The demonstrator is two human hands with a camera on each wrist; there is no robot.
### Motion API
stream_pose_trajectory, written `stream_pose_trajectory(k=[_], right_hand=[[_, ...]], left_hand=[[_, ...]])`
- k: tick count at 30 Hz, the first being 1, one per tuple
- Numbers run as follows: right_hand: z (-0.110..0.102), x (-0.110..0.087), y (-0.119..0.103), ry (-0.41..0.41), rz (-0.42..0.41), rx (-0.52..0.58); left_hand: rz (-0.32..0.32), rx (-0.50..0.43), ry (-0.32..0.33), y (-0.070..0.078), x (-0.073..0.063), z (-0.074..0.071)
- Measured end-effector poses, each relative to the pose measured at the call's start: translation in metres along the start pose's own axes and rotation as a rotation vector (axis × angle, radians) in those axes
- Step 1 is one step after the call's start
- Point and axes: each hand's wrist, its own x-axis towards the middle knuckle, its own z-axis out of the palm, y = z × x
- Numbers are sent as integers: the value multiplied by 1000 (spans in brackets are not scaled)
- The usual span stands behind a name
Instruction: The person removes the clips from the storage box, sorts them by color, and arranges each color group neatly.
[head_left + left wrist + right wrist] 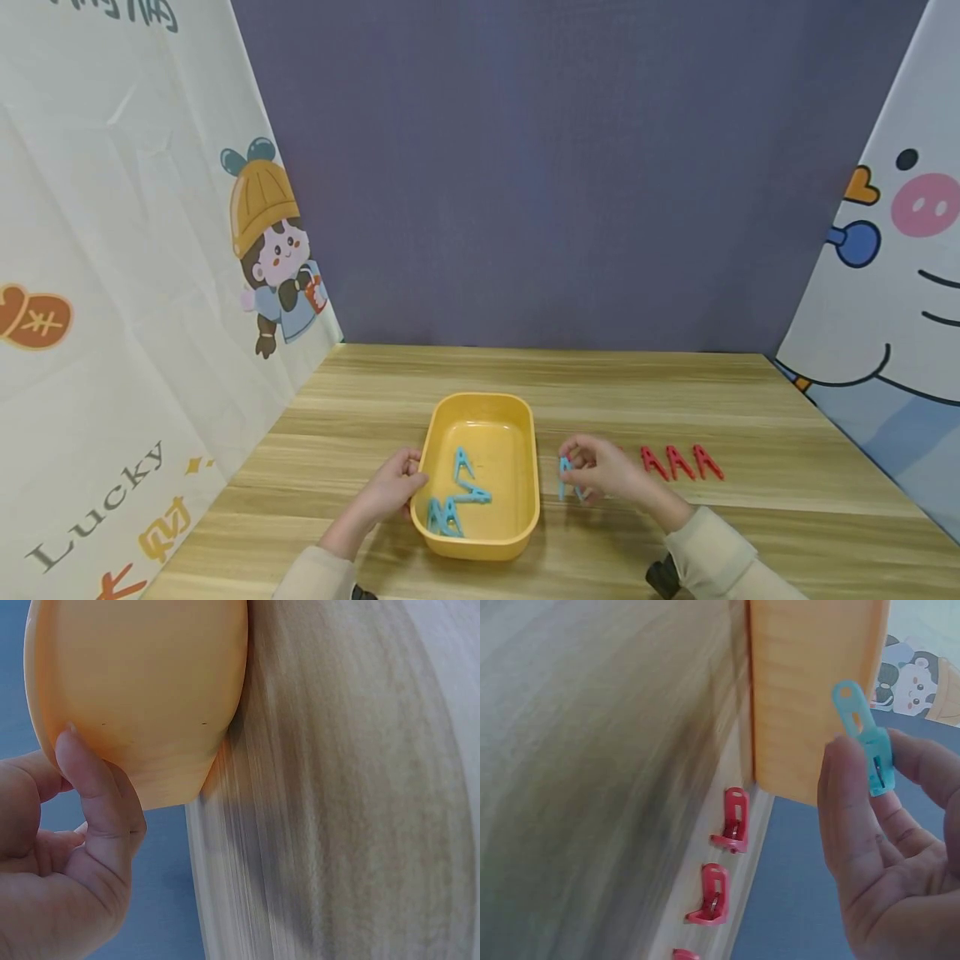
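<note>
My left hand (392, 485) grips the left rim of a yellow plastic tub (480, 550), thumb on the edge and fingers bent beneath it in the left wrist view. Several light blue clothespins (472, 495) lie inside, mostly toward the near left corner. To the right of the tub, my right hand (609, 472) pinches another light blue clothespin (871, 746) between thumb and fingers. The right wrist view shows its looped handle and metal spring, held above the table. Beyond that hand, red clothespins (678, 462) sit in a row on the wood; the hand partly covers the row's left end.
The wooden table (375, 383) meets a dark blue panel (525, 167) at the back. A white sheet with cartoon prints (150, 250) hangs on the left, and a printed pig sheet (900, 317) on the right.
</note>
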Motion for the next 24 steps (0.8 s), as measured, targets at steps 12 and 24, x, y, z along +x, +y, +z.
stream_pose_trajectory(k=[12, 24], right_hand=[[3, -4, 17, -12, 32, -49], [7, -5, 25, 9, 50, -138]], left_hand=[[-5, 5, 5, 1, 0, 0], [-3, 2, 3, 2, -1, 0]])
